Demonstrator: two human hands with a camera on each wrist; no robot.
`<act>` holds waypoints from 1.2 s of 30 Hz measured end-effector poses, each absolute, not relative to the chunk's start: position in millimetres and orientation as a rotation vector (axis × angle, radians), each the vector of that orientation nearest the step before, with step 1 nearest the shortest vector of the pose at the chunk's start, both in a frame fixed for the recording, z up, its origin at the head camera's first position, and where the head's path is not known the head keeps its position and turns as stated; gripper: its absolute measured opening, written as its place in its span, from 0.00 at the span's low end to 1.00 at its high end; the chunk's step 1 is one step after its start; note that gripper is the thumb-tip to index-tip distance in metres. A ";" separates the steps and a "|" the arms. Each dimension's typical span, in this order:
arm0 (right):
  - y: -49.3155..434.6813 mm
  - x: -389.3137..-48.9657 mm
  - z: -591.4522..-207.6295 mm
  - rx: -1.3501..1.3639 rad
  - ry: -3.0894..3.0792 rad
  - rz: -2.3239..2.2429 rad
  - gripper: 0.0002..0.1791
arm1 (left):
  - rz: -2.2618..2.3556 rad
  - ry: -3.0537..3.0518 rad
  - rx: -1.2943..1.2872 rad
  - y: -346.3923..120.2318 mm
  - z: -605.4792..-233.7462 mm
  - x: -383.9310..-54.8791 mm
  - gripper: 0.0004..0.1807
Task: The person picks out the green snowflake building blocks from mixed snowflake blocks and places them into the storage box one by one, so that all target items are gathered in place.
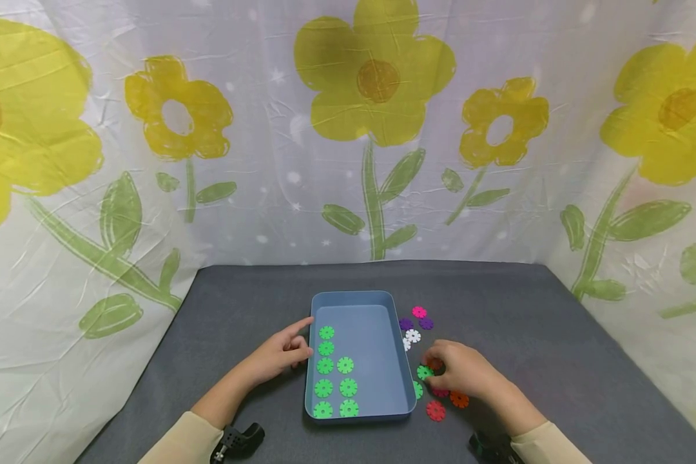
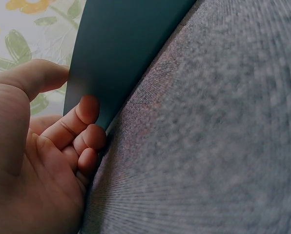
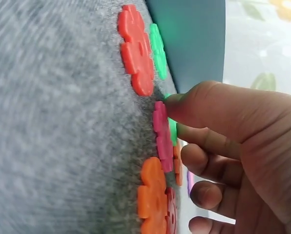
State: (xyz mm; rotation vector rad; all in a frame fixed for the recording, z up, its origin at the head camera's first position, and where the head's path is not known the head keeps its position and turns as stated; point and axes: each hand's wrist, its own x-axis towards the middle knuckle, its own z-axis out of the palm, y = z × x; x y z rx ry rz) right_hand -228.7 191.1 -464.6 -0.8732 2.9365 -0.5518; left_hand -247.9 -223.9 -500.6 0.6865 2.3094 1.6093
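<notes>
A blue tray (image 1: 399, 335) sits mid-table on grey cloth, with several green snowflake discs (image 1: 336, 380) in two columns along its left side. My left hand (image 1: 284, 353) holds the tray's left wall (image 2: 121, 53), thumb at the rim and curled fingers (image 2: 87, 109) against the outside. Just right of the tray, my right hand (image 1: 461, 372) is down among loose discs. Its thumb and forefinger pinch a green disc (image 1: 425, 372) (image 3: 172, 130) that lies on the cloth beside a pink disc (image 3: 160, 136).
More loose discs lie right of the tray: pink (image 1: 419, 312), two purple (image 1: 426, 323), white (image 1: 412, 336), another green (image 1: 417, 389), orange (image 1: 459, 399) and red (image 1: 435, 410). A flowered curtain (image 1: 377, 161) hangs behind the table and at both sides.
</notes>
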 end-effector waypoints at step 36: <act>164.3 -245.9 -413.8 -0.950 3.018 -0.686 0.10 | 1.603 2.316 0.673 -223.3 -499.6 -247.2 0.40</act>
